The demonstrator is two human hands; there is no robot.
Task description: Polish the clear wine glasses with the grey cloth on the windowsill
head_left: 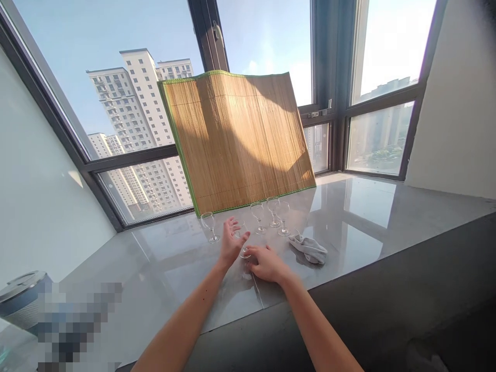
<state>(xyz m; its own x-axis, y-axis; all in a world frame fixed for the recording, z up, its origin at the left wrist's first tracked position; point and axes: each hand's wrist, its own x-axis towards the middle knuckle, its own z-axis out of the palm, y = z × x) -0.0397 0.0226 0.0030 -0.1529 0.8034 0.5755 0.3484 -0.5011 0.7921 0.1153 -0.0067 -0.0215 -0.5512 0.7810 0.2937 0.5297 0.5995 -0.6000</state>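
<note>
A small clear stemmed glass stands between my two hands, its bowl partly hidden and hard to make out against the shiny surface. My left hand is at the left of its bowl, fingers apart and thumb out. At the foot of the same glass, my right hand has its fingertips curled in, apparently gripping the base. Another stemmed glass is upright to the left. Behind and to the right stand three more: one glass, a second glass and a third glass.
A crumpled grey cloth lies right of my right hand. Against the dark-framed windows leans a bamboo mat with green edging. The glossy grey tiled ledge ends at a front edge near my forearms. A lidded cup is at lower left.
</note>
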